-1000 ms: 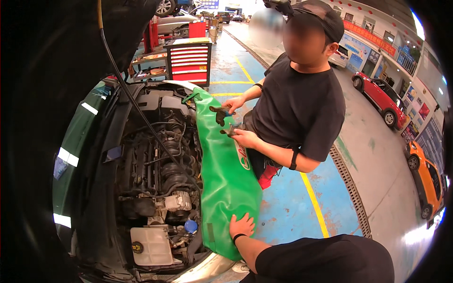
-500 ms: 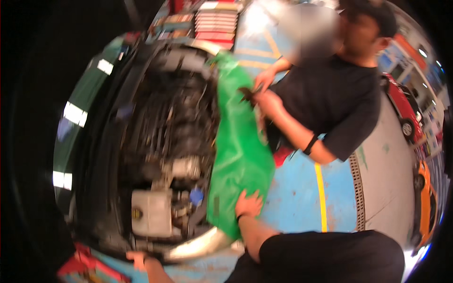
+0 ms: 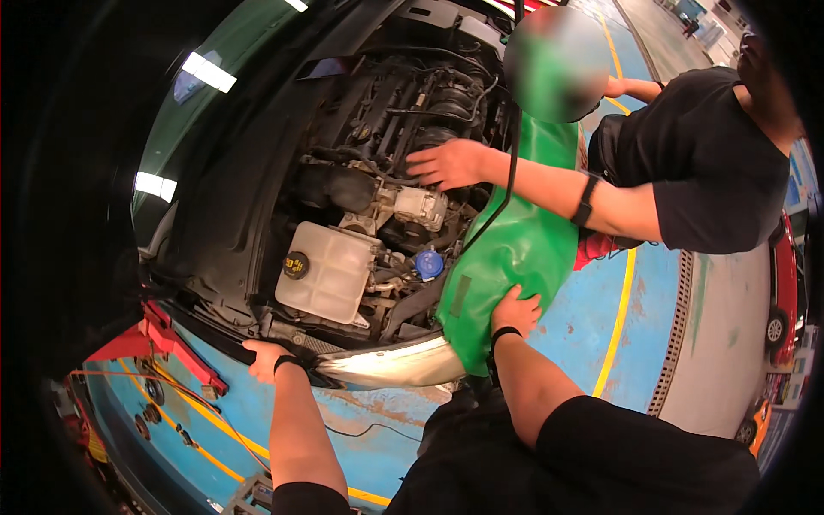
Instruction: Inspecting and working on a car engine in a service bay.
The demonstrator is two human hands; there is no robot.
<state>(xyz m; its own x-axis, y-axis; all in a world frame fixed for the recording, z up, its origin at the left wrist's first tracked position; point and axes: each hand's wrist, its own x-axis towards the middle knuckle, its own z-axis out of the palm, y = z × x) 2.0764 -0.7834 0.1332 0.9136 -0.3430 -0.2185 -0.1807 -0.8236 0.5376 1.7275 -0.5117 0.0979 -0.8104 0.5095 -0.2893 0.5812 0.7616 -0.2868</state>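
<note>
Left hand (image 3: 266, 360) is down on the fender (image 3: 221, 333), fingers bent at its dark outer edge; whether they clamp it, I cannot tell. Over to the right hand (image 3: 517, 313): palm down, fingers apart, pressed flat on the green cover (image 3: 506, 249) and gripping nothing. And the cover? It drapes along the car's front, right beside the open engine bay, its near end reaching the headlight (image 3: 399, 365).

Here's a co-worker (image 3: 712, 163) at the far side of the cover, one arm stretched across it, that hand (image 3: 451, 165) spread above the engine (image 3: 390, 112), a little blurred; contact is impossible to call. The other hand (image 3: 614, 87) is by the cover's far part, half hidden by a blurred patch.

Between the person's two hands, inside the bay, sits the pale tank (image 3: 330, 270) with its black cap (image 3: 295, 265), and a blue cap (image 3: 428, 264) just beside the cover. A thin black rod (image 3: 485, 230) slants down in front of the cover. Below the fender, a red lift arm (image 3: 180, 348) stands out over the blue floor (image 3: 378, 408)!
</note>
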